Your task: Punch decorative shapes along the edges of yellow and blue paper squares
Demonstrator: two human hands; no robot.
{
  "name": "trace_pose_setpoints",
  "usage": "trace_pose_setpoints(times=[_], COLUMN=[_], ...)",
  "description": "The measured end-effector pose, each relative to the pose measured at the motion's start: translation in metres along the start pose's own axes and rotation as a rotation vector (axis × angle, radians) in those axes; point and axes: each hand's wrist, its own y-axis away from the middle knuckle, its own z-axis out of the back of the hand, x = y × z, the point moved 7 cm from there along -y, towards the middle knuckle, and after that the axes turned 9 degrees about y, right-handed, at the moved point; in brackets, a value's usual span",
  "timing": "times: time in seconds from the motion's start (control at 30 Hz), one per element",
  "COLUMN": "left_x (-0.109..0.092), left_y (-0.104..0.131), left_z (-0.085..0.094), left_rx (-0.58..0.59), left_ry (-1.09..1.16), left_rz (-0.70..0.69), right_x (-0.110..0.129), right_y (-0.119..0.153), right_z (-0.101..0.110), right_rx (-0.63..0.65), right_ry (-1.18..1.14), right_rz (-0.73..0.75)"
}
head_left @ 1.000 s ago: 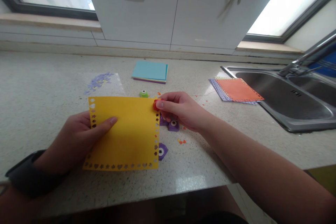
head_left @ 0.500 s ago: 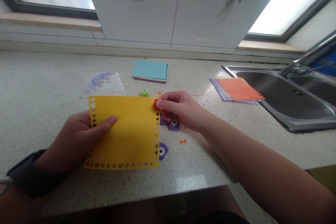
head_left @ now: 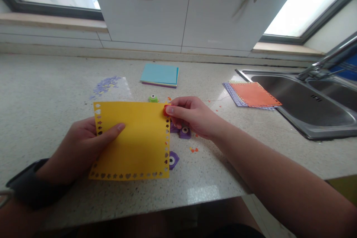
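My left hand [head_left: 89, 141] grips a yellow sheet of paper [head_left: 139, 137] by its left side, thumb on top and fingers underneath. Small cut-out shapes, such as hearts and stars, run along the sheet's left, bottom and right edges; the top edge is plain. In my right hand [head_left: 189, 115], between thumb and fingers, is a small red craft punch [head_left: 166, 110], set on the sheet's upper right corner. Just beyond the sheet's right edge lie purple craft punches [head_left: 185, 131], [head_left: 173, 160], partly covered by the paper. A green craft punch [head_left: 153, 98] sits behind its top edge.
Blue paper [head_left: 160, 74] tops a stack at the back. Purple and yellow paper bits [head_left: 107, 86] lie in a pile at left. Orange punched paper [head_left: 255, 94] on other sheets overlaps the rim of the steel sink [head_left: 306, 108]. Orange scraps [head_left: 194, 150] dot the speckled counter [head_left: 55, 81].
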Motion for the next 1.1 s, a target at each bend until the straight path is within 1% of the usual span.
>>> trace_pose_setpoints(times=[0.2, 0.4, 1.1], left_x=[-0.0011, -0.0020, -0.0044], left_y=[0.0009, 0.0044, 0.0045], left_z=[0.0019, -0.0014, -0.0006], left_rx=[-0.016, -0.011, -0.028], left_ry=[-0.018, 0.009, -0.021], left_rz=[-0.015, 0.036, 0.030], right_x=[0.0004, 0.0013, 0.0027], right_y=[0.0002, -0.0003, -0.0007], right_z=[-0.0003, -0.0010, -0.0020], right_rx=[-0.012, -0.029, -0.037], right_ry=[0.011, -0.002, -0.021], right_rz=[0.001, -0.005, -0.008])
